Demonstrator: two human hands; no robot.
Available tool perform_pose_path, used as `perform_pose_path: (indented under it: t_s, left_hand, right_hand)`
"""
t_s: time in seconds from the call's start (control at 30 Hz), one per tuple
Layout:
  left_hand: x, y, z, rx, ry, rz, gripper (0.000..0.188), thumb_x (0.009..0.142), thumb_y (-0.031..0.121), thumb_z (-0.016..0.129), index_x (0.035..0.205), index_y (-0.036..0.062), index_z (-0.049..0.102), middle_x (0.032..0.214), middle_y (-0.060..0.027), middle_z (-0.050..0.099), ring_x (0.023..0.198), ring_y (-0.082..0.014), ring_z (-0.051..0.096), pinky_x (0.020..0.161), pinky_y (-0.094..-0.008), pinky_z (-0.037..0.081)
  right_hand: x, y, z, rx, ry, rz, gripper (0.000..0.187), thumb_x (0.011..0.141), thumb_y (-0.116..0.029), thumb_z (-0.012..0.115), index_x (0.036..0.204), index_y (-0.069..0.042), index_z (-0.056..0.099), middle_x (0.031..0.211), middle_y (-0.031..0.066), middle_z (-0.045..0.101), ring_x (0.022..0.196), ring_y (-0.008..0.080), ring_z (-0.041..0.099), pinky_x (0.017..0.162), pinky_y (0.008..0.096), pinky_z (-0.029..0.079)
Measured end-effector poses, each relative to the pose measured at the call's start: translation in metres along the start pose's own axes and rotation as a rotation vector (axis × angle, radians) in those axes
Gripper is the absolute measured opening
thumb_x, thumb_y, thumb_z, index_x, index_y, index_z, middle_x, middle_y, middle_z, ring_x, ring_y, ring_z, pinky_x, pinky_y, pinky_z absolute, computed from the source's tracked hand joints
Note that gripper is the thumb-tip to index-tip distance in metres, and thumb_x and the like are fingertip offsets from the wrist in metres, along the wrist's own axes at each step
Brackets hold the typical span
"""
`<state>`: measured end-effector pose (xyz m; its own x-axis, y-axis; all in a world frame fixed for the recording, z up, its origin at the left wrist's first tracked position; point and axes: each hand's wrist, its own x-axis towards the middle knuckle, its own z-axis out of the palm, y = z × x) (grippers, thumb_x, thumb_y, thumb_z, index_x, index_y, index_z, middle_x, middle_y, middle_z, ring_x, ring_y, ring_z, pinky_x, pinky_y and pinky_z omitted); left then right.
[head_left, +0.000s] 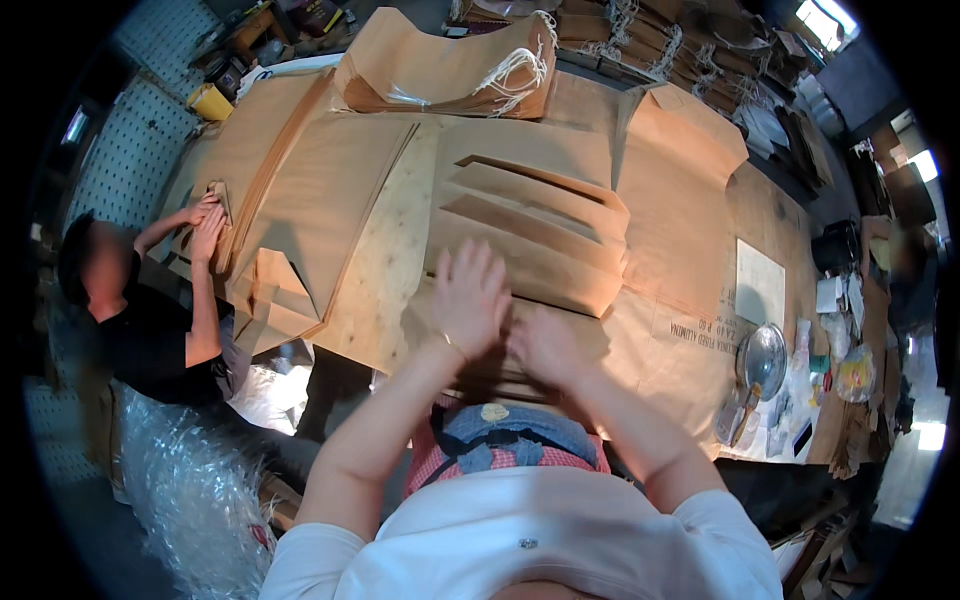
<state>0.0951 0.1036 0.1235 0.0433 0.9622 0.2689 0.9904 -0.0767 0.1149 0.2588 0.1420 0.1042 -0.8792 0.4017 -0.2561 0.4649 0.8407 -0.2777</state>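
Note:
Brown paper bags (530,225) lie in an overlapping stack in front of me, their folded ends raised in steps. My left hand (472,295) rests flat on the near part of the stack, fingers stretched out and slightly apart. Close beside it on the right, my right hand (545,345) is closed, its fingers curled at the near paper bag (585,335). Its fingertips are partly hidden and a little blurred. The near edge of the paper lies against my waist.
A co-worker (150,310) handles paper at the left. Tall bag stacks (330,170) lie beyond the bare wooden tabletop (385,240). White strings (515,75) hang over a curved bundle (440,60). A metal bowl (762,362) with a brush stands right; plastic wrap (190,480) lies lower left.

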Motion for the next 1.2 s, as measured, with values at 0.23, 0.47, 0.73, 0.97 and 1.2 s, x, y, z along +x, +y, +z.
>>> perform_pose_path:
  t_s: [0.23, 0.47, 0.73, 0.97, 1.2]
  left_hand:
    - [-0.101, 0.004, 0.075, -0.106, -0.348, -0.015, 0.055, 0.088, 0.045, 0.045, 0.133, 0.0129, 0.043, 0.140, -0.0163, 0.037, 0.130, -0.0351, 0.030, 0.105, -0.0580, 0.018]
    - [-0.086, 0.025, 0.026, -0.194, -0.101, 0.057, 0.062, 0.079, 0.038, 0.061, 0.129, 0.0050, 0.044, 0.135, -0.0211, 0.038, 0.126, -0.0368, 0.035, 0.104, -0.0551, 0.022]
    - [-0.111, 0.026, 0.070, -0.004, -0.360, 0.139, 0.069, 0.075, 0.036, 0.065, 0.133, 0.0079, 0.040, 0.140, -0.0195, 0.034, 0.130, -0.0356, 0.029, 0.106, -0.0550, 0.020]
    - [-0.107, 0.030, 0.044, -0.108, -0.194, 0.053, 0.066, 0.074, 0.029, 0.064, 0.132, 0.0087, 0.042, 0.138, -0.0191, 0.036, 0.128, -0.0354, 0.033, 0.105, -0.0560, 0.022]
    - [-0.122, 0.023, 0.067, -0.006, -0.234, 0.077, 0.064, 0.073, 0.027, 0.062, 0.132, 0.0095, 0.043, 0.136, -0.0204, 0.040, 0.127, -0.0360, 0.035, 0.104, -0.0570, 0.023]
  right_hand:
    - [0.048, 0.039, -0.010, 0.035, 0.910, 0.210, 0.031, 0.074, -0.017, 0.065, 0.102, -0.006, 0.063, 0.107, 0.0155, 0.060, 0.098, 0.0347, 0.054, 0.087, 0.0415, 0.043]
    - [0.038, 0.055, 0.020, -0.025, 0.529, 0.071, 0.016, 0.074, -0.020, 0.062, 0.066, -0.005, 0.059, 0.073, 0.0175, 0.054, 0.072, 0.0336, 0.055, 0.060, 0.0439, 0.044]
    - [0.090, 0.113, -0.019, -0.033, 0.768, 0.249, 0.059, 0.077, -0.016, 0.060, 0.131, -0.002, 0.041, 0.118, 0.0216, 0.049, 0.105, 0.0378, 0.049, 0.088, 0.0416, 0.041]
    - [0.033, 0.032, -0.003, -0.038, 0.349, -0.053, 0.015, 0.078, -0.021, 0.058, 0.081, -0.007, 0.063, 0.081, 0.0190, 0.060, 0.076, 0.0354, 0.058, 0.063, 0.0461, 0.044]
    - [0.099, 0.093, -0.052, -0.035, 0.866, -0.015, 0.056, 0.072, -0.011, 0.062, 0.124, 0.001, 0.044, 0.110, 0.0212, 0.052, 0.098, 0.0380, 0.050, 0.081, 0.0471, 0.042]
